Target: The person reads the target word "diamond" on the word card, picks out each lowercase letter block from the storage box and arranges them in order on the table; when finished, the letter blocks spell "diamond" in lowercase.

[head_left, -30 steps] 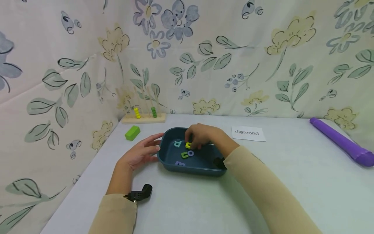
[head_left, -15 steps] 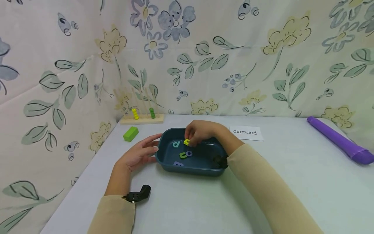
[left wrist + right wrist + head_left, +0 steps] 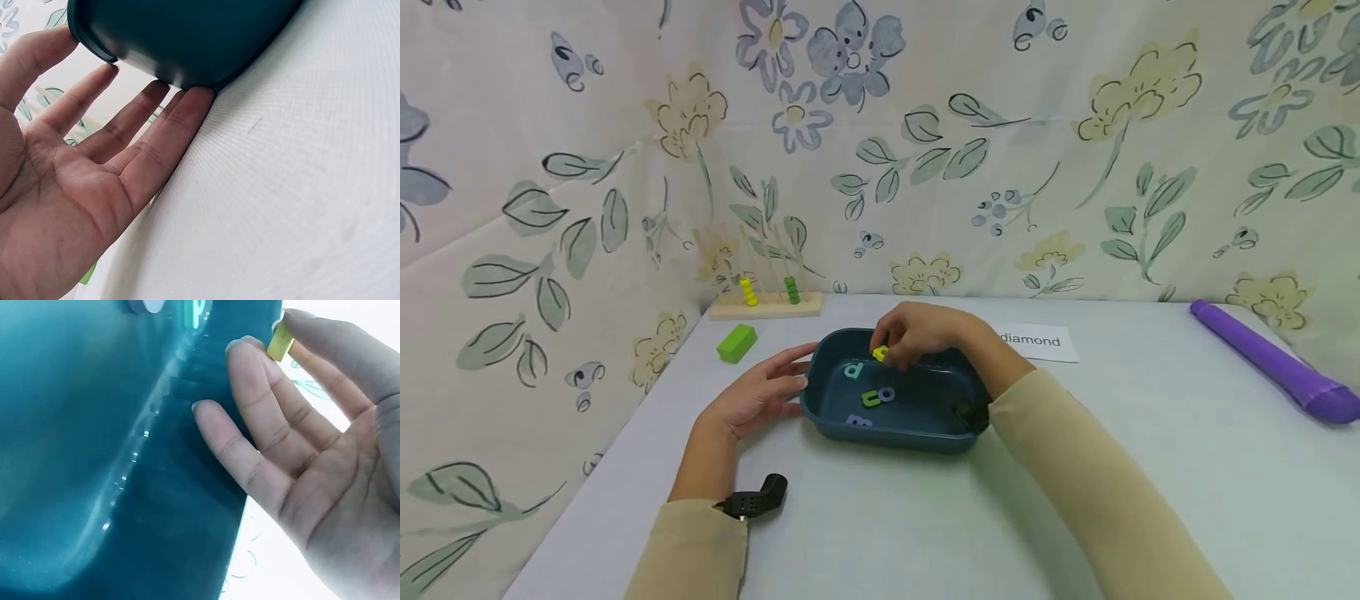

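Way in: over near rim of tray (image 3: 895,439), L of its near-R corner. L hand (image 3: 758,395) blocks tray's L end; R hand (image 3: 919,332), mid far rim; R sleeve (image 3: 1090,467), R side. Room on surface (image 3: 865,533) R of sleeve, up to roll (image 3: 1270,360). Abacus (image 3: 765,309) & block (image 3: 737,343) obstruct nr far-L corner.

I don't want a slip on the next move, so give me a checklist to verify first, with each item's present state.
1. Right hand pinching the small yellow letter-shaped piece: ok.
2. Piece held clear of the floor of the dark blue, rounded rectangular tray: ok.
3. Left hand touching the tray's outer wall: ok.
4. Which letter the yellow piece is: cannot tell; fingers cover part of it.
5. Word on the white rectangular card readable: ok, "diamond".
6. Flat purple piece by the tray's near wall fully visible from the head view: not ok; the wall hides part.
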`<state>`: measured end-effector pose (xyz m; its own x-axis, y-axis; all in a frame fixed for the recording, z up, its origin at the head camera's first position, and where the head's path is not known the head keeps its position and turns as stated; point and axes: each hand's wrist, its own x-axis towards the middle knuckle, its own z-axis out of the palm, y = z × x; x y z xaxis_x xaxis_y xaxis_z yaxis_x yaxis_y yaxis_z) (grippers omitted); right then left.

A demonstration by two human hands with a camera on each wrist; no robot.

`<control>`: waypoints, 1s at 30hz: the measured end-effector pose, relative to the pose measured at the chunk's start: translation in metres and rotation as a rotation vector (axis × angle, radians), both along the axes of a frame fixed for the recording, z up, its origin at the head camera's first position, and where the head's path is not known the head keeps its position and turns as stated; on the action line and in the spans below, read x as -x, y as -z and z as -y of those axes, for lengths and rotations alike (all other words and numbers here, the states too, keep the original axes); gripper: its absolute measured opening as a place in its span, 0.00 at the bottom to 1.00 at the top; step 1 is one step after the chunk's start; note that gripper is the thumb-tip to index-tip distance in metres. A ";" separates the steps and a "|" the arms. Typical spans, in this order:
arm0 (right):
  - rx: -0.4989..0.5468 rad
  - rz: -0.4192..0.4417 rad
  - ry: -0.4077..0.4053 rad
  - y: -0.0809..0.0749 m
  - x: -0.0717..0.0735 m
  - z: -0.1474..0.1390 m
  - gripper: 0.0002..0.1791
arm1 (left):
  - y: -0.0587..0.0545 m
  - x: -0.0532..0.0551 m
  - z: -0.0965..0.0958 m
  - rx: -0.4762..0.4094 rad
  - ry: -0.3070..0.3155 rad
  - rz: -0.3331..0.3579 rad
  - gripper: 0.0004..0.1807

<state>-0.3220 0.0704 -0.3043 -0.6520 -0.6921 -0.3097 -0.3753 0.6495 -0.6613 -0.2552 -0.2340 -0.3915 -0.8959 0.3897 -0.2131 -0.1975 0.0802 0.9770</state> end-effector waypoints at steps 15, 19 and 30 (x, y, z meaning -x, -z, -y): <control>0.028 -0.194 0.041 -0.025 -0.011 -0.009 0.17 | 0.002 0.001 0.000 -0.003 0.005 -0.014 0.37; 0.007 -0.262 0.048 -0.033 -0.017 -0.012 0.16 | 0.001 0.000 0.000 -0.012 0.009 -0.014 0.37; 0.124 -0.241 0.075 -0.041 -0.023 -0.030 0.17 | 0.001 0.000 0.000 -0.021 0.005 -0.010 0.37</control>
<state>-0.2993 0.1001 -0.2637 -0.7472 -0.6623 -0.0554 -0.4858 0.6011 -0.6345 -0.2552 -0.2340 -0.3924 -0.8960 0.3988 -0.1953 -0.1870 0.0601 0.9805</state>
